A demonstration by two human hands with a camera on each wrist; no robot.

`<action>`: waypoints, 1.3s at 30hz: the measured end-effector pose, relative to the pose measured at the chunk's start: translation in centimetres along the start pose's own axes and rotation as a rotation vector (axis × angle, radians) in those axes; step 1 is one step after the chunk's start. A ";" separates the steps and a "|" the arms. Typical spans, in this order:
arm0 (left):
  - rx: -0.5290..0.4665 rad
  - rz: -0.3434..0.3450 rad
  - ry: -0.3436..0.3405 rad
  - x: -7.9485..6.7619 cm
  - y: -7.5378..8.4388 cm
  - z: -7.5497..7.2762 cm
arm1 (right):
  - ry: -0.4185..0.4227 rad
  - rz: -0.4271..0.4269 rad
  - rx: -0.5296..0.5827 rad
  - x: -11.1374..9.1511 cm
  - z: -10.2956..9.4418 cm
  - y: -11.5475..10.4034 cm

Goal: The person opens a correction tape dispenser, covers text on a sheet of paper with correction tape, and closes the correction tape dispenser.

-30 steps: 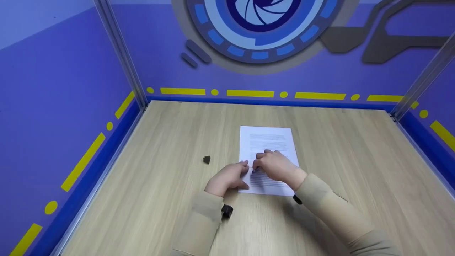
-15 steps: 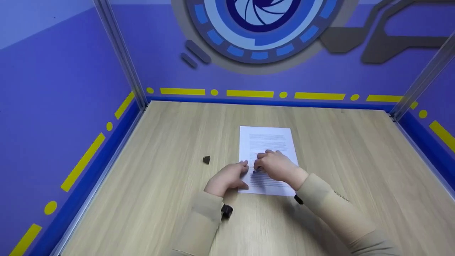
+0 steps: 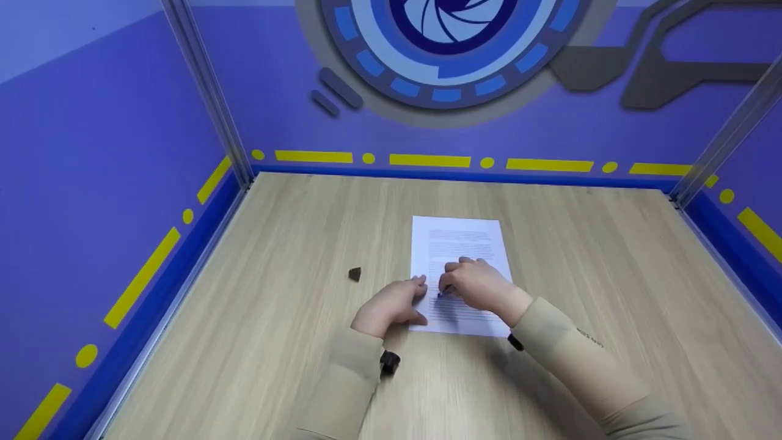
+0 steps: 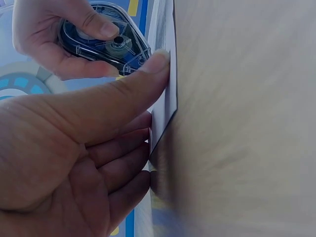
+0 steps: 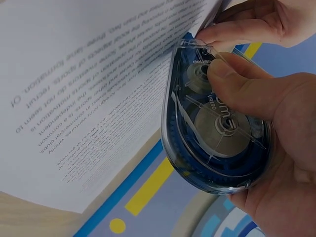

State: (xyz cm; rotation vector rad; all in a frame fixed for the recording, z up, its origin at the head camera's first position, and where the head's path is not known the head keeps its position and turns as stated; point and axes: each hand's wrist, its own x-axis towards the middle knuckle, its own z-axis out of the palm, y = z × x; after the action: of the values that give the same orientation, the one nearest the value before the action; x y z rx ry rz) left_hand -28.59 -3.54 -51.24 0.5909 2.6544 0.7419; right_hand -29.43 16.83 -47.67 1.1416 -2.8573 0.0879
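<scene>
A printed sheet of paper (image 3: 427,229) lies on the wooden table. My right hand (image 3: 479,284) grips a correction tape dispenser (image 5: 197,131) with a clear case, blue inner parts and a round spool. Its thumb lies on the case in the right wrist view, and the dispenser's tip is right at the printed lines. At the sheet's lower left edge my left hand (image 3: 391,305) rests on the paper, fingers fairly straight. The left wrist view has that thumb (image 4: 123,94) pressing the sheet near its edge, with the dispenser tip close by.
A small dark piece (image 3: 355,274) lies on the table left of the sheet. Blue-purple panels (image 3: 110,183) with yellow marks wall the table (image 3: 293,244) at the back and both sides. Black wrist devices (image 3: 390,363) sit at both cuffs.
My right hand has slid a little to the right along a printed line, the correction tape dispenser in it. My left hand and the sheet have stayed in place.
</scene>
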 end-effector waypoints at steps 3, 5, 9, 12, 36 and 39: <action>-0.005 -0.002 0.000 0.0 0.0 0.0 | -0.009 0.008 -0.001 0.0 0.0 0.0; -0.007 -0.004 -0.001 0.0 0.1 0.0 | -0.014 0.012 -0.004 -0.1 0.0 0.1; 0.002 -0.004 -0.005 0.0 0.1 0.0 | -0.020 0.017 -0.003 -0.2 -0.1 0.1; 0.006 -0.003 -0.006 0.0 0.0 0.0 | -0.021 0.018 0.000 -0.3 0.0 0.2; 0.033 0.010 -0.004 0.0 0.0 0.1 | -0.015 -0.003 0.005 -0.8 -0.2 0.8; 0.028 0.006 -0.009 0.0 0.0 0.1 | -0.015 -0.003 0.009 -0.8 -0.2 0.9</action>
State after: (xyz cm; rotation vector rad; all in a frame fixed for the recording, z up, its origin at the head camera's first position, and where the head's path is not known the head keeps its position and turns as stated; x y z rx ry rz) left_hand -28.53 -3.51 -51.28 0.6078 2.6598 0.7031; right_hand -29.48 18.03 -47.52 1.1529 -2.8707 0.0922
